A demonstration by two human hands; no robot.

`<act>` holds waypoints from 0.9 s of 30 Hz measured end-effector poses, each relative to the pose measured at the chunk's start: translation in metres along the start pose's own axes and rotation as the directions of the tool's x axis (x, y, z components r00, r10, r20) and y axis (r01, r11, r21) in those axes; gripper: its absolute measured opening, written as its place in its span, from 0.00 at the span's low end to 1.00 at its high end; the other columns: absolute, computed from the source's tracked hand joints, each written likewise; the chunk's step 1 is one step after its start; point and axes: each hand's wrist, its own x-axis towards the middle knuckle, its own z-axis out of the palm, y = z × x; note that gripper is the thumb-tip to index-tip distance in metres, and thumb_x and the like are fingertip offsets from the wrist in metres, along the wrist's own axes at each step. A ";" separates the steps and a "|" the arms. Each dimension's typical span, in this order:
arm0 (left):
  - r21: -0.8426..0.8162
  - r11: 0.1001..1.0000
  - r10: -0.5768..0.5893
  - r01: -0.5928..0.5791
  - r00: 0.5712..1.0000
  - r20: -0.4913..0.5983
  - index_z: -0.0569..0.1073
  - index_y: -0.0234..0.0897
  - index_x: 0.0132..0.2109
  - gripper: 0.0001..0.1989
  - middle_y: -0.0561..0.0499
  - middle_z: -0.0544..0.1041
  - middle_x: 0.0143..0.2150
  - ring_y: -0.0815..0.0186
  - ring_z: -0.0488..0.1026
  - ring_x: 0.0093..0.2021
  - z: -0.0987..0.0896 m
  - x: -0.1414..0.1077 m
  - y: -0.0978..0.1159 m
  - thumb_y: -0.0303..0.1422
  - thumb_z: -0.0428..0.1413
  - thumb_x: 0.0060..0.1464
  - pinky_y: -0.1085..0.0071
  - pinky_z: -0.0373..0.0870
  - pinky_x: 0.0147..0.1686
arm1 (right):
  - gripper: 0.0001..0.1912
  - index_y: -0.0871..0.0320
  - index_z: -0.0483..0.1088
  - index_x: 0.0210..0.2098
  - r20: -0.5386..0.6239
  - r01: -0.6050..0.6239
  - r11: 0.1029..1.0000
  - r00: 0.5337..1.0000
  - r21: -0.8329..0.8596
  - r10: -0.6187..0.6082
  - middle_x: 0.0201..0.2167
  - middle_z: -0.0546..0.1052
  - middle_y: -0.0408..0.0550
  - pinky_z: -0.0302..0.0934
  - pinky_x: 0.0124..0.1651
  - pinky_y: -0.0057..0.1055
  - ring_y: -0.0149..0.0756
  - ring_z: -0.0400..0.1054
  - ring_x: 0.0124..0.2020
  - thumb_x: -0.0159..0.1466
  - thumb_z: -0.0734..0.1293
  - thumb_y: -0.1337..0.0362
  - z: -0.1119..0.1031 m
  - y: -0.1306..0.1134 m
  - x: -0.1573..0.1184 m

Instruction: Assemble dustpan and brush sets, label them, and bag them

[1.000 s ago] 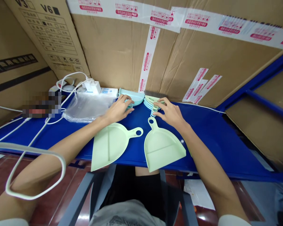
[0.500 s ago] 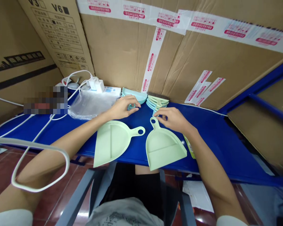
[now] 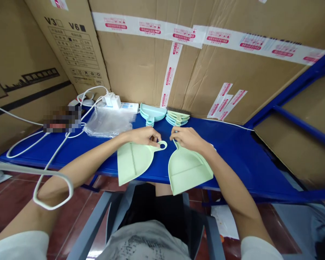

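Note:
Two pale green dustpans lie at the front of the blue table. My left hand [image 3: 146,136] is closed, its fingers pinching the handle of the left dustpan [image 3: 132,162] just before the ring at its end. My right hand [image 3: 188,138] is closed at the ring end of the right dustpan [image 3: 188,169], hiding most of that ring. Both pans jut past the table's front edge. Behind my hands stand a stack of light blue dustpans [image 3: 153,112] and a stack of small brushes [image 3: 178,117], green on top and blue below.
Clear plastic bags [image 3: 108,122] lie on the blue table [image 3: 233,155] at the left, beside a white power strip [image 3: 130,107] with plugs. White cables [image 3: 52,155] loop over my left arm. A cardboard wall [image 3: 141,65] closes off the back.
My left hand has come down from beside the blue dustpans onto the left green dustpan's handle, and that pan has shifted slightly right. My right hand has closed over the right pan's ring.

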 end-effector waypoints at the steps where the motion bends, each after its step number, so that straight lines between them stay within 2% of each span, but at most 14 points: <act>1: -0.010 1.000 -0.012 0.011 1.000 -0.028 0.85 0.34 0.46 0.17 0.49 0.83 0.31 0.66 0.77 0.29 0.003 0.001 0.000 0.44 0.64 0.64 0.74 0.66 0.31 | 0.17 0.55 0.85 0.42 -0.038 0.036 0.994 0.999 0.101 -0.033 0.47 0.83 0.49 0.56 0.38 0.31 0.36 0.76 0.43 0.68 0.65 0.76 -0.008 0.007 -0.004; 4: -0.091 0.994 -0.062 0.052 0.992 -0.107 0.85 0.33 0.45 0.19 0.48 0.84 0.32 0.66 0.77 0.29 0.011 0.006 -0.004 0.47 0.65 0.62 0.73 0.66 0.30 | 0.11 0.57 0.86 0.39 -0.111 0.101 0.883 0.992 0.458 -0.057 0.42 0.83 0.49 0.61 0.35 0.28 0.34 0.74 0.38 0.66 0.69 0.70 -0.034 0.030 -0.021; 7: -0.252 0.966 -0.105 0.064 0.982 -0.155 0.85 0.32 0.44 0.23 0.46 0.84 0.33 0.64 0.77 0.31 0.017 0.010 -0.011 0.50 0.68 0.58 0.73 0.68 0.31 | 0.09 0.59 0.86 0.39 -0.068 -0.013 0.650 0.993 0.759 0.099 0.41 0.83 0.50 0.60 0.23 0.27 0.28 0.69 0.25 0.62 0.75 0.62 -0.045 0.043 -0.030; 9: -0.355 0.932 -0.143 0.079 0.977 -0.158 0.85 0.31 0.44 0.27 0.45 0.84 0.34 0.64 0.77 0.30 0.018 0.011 -0.015 0.55 0.68 0.57 0.73 0.68 0.29 | 0.11 0.61 0.86 0.39 0.001 -0.115 0.463 0.971 0.879 0.239 0.36 0.83 0.50 0.59 0.17 0.26 0.27 0.66 0.19 0.58 0.78 0.61 -0.040 0.043 -0.028; 11: -0.431 0.895 -0.193 0.112 0.970 -0.148 0.85 0.31 0.46 0.33 0.43 0.84 0.35 0.64 0.77 0.30 0.014 0.010 -0.017 0.61 0.63 0.60 0.72 0.67 0.28 | 0.14 0.63 0.85 0.38 0.079 -0.181 0.305 0.944 0.935 0.320 0.28 0.82 0.48 0.61 0.16 0.25 0.28 0.67 0.17 0.54 0.80 0.62 -0.027 0.035 -0.018; 14: -0.520 0.839 -0.247 0.157 0.963 -0.108 0.86 0.31 0.47 0.40 0.39 0.85 0.36 0.61 0.79 0.32 0.002 0.005 -0.017 0.67 0.56 0.62 0.69 0.71 0.31 | 0.17 0.65 0.84 0.38 0.179 -0.234 0.176 0.943 0.956 0.282 0.26 0.82 0.49 0.71 0.22 0.26 0.32 0.73 0.21 0.52 0.82 0.61 -0.001 0.016 -0.001; 16: -0.534 0.824 -0.243 0.188 0.970 -0.033 0.86 0.31 0.48 0.41 0.38 0.86 0.37 0.57 0.82 0.35 -0.007 0.000 -0.015 0.68 0.56 0.61 0.67 0.74 0.35 | 0.18 0.65 0.82 0.41 0.229 -0.265 0.150 0.948 0.953 0.221 0.30 0.83 0.52 0.77 0.27 0.30 0.36 0.78 0.25 0.54 0.82 0.61 0.015 0.001 0.008; 18: -0.497 0.839 -0.211 0.220 0.975 0.075 0.86 0.33 0.49 0.36 0.39 0.86 0.37 0.54 0.83 0.38 -0.014 -0.004 -0.012 0.64 0.63 0.58 0.67 0.75 0.37 | 0.20 0.64 0.80 0.48 0.227 -0.270 0.163 0.943 0.949 0.242 0.37 0.84 0.54 0.79 0.29 0.33 0.38 0.80 0.27 0.58 0.80 0.62 0.027 -0.011 0.013; 20: -0.451 0.864 -0.159 0.222 0.972 0.175 0.86 0.36 0.51 0.29 0.43 0.86 0.40 0.55 0.83 0.40 -0.018 -0.007 -0.009 0.55 0.72 0.53 0.69 0.74 0.39 | 0.23 0.61 0.77 0.55 0.153 -0.248 0.267 0.931 0.931 0.331 0.48 0.82 0.57 0.77 0.25 0.30 0.35 0.80 0.26 0.61 0.78 0.64 0.036 -0.019 0.015; 22: -0.411 0.891 -0.103 0.192 0.968 0.230 0.85 0.38 0.50 0.26 0.46 0.86 0.40 0.59 0.81 0.40 -0.018 -0.007 -0.008 0.47 0.76 0.48 0.71 0.74 0.40 | 0.25 0.58 0.76 0.59 0.070 -0.250 0.433 0.919 0.866 0.389 0.56 0.79 0.59 0.68 0.17 0.24 0.29 0.77 0.23 0.63 0.77 0.64 0.041 -0.022 0.015; 23: -0.399 0.900 -0.080 0.175 0.967 0.243 0.85 0.37 0.49 0.24 0.47 0.85 0.40 0.60 0.81 0.39 -0.018 -0.007 -0.008 0.44 0.77 0.48 0.72 0.74 0.40 | 0.23 0.58 0.76 0.59 0.063 -0.265 0.487 0.918 0.832 0.391 0.56 0.79 0.59 0.64 0.14 0.23 0.27 0.75 0.21 0.65 0.77 0.64 0.043 -0.023 0.015; 24: -0.393 0.905 -0.064 0.161 0.967 0.248 0.84 0.37 0.48 0.23 0.47 0.85 0.39 0.61 0.80 0.38 -0.017 -0.007 -0.008 0.43 0.77 0.47 0.72 0.73 0.40 | 0.20 0.59 0.76 0.57 0.090 -0.285 0.497 0.921 0.820 0.379 0.54 0.80 0.58 0.62 0.13 0.23 0.27 0.74 0.20 0.67 0.75 0.62 0.043 -0.023 0.015; 25: -0.395 0.906 -0.055 0.151 0.968 0.243 0.84 0.37 0.47 0.22 0.48 0.84 0.39 0.62 0.79 0.37 -0.016 -0.006 -0.008 0.42 0.76 0.48 0.73 0.73 0.39 | 0.18 0.60 0.76 0.56 0.140 -0.304 0.457 0.923 0.836 0.357 0.51 0.81 0.57 0.62 0.13 0.24 0.29 0.75 0.20 0.69 0.74 0.61 0.043 -0.024 0.016; 27: -0.417 0.898 -0.053 0.144 0.974 0.222 0.83 0.37 0.49 0.23 0.48 0.84 0.39 0.63 0.79 0.37 -0.014 -0.005 -0.007 0.40 0.76 0.48 0.73 0.73 0.39 | 0.15 0.60 0.75 0.54 0.246 -0.326 0.272 0.924 0.905 0.292 0.43 0.83 0.55 0.68 0.17 0.26 0.35 0.78 0.23 0.71 0.71 0.58 0.042 -0.024 0.016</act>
